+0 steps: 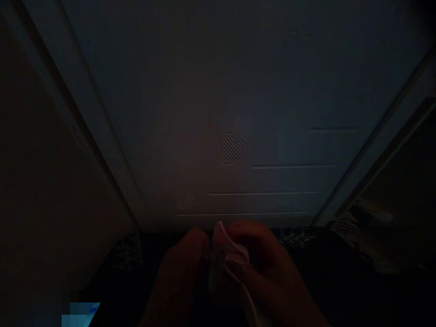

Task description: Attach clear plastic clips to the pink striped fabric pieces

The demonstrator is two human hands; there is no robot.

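The scene is very dark. In the lower middle of the head view, my right hand (269, 268) is closed on a pale pink piece of cloth (231, 247), its thumb pressing on a fold. One corner of the cloth points up, and a lighter strip hangs down by my wrist. Just left of the cloth, my left hand (185, 259) is closed, fingertips drawn together close to the cloth's edge. Whatever those fingertips pinch is too small and dim to make out.
A pale panel (184, 104) with grooved hearts and lines stands upright in front of me. Crumpled shiny material (127, 252) lies at its lower left. A bright bluish patch (81, 315), pixelated, shows at the bottom left. Indistinct items (361, 222) lie at the right.
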